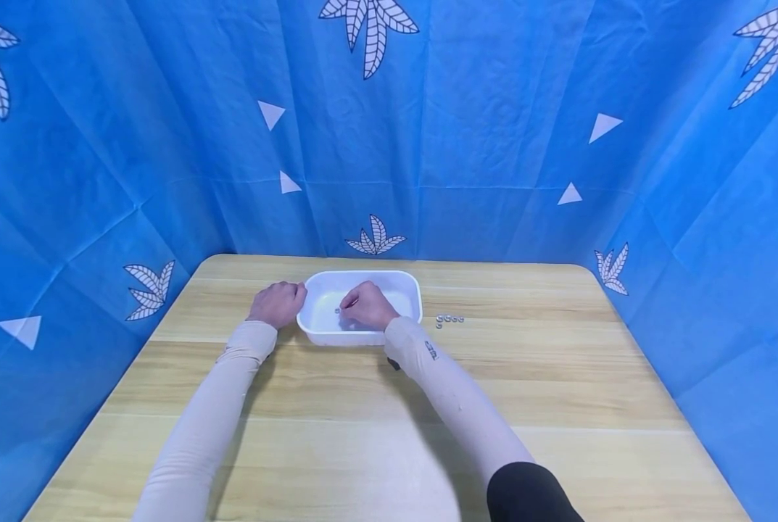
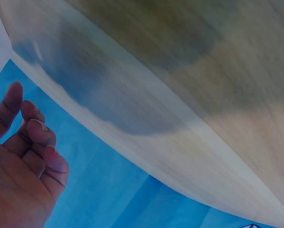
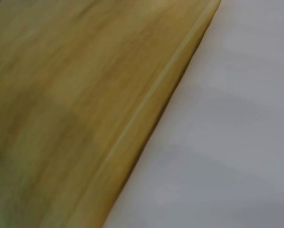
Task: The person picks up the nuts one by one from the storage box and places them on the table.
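A white plastic basin [image 1: 362,338] stands near the back of the table. My left hand [image 1: 278,303] grips its left rim, fingers bent on the outer side. In the left wrist view, that hand's palm and bent fingers [image 2: 44,133] show below a white corner of the basin. My right hand [image 1: 369,306] reaches down inside the basin, thumb and fingers brought together in a pinch at a small silver metal nut [image 1: 337,310]. Its fingertips are partly hidden by the hand, and the right wrist view does not show the hand.
Several small silver nuts [image 1: 447,319] lie on the wooden table [image 1: 336,442] just right of the basin. A blue patterned curtain [image 1: 480,145] hangs behind the table and along both sides. Pale sleeves [image 1: 193,442] cover both forearms, which extend across the table's front.
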{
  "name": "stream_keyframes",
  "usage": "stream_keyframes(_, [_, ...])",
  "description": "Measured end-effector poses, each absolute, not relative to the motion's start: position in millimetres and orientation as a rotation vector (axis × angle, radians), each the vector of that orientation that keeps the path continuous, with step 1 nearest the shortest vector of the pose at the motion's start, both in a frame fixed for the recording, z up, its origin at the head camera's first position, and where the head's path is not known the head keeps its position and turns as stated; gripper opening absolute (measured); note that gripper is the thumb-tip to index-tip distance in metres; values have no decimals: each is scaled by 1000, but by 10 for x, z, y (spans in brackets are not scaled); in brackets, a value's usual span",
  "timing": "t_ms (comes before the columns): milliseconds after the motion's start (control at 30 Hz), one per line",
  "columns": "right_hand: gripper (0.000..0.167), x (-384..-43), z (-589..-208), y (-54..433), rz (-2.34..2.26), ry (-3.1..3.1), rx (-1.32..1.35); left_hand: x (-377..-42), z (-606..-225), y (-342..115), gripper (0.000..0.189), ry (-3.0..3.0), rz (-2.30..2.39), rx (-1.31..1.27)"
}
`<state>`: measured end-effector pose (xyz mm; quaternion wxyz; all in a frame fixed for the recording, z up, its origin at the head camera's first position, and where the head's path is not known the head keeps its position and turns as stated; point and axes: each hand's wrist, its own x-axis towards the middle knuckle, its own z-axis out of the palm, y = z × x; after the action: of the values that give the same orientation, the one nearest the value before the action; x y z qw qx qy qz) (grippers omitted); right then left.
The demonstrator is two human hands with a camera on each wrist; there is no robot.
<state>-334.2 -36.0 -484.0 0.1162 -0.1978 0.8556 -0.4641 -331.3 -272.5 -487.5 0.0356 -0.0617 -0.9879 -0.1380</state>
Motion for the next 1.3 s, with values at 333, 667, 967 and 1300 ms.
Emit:
stream_keyframes(333, [26,-3329,-4848,-334,-1498,2427,-602,-3318,-4907,-2712,63,-3034,-430,-178])
stream_keyframes(667, [41,-3314,-4838,-322,-1520,2433,-585,-3297,-4892,-2697,63,-3035,-432,-186])
stream_keyframes(967, [43,-3302,-4794,-289,-1532,2420,-543,-3304,-4883,-2706,62,-3038,-430,-207])
stream_keyframes(1300, [48,-3293,-4682,-216,-1555,2402,-560,-3298,-4843,-2728,64,-3054,-432,-199])
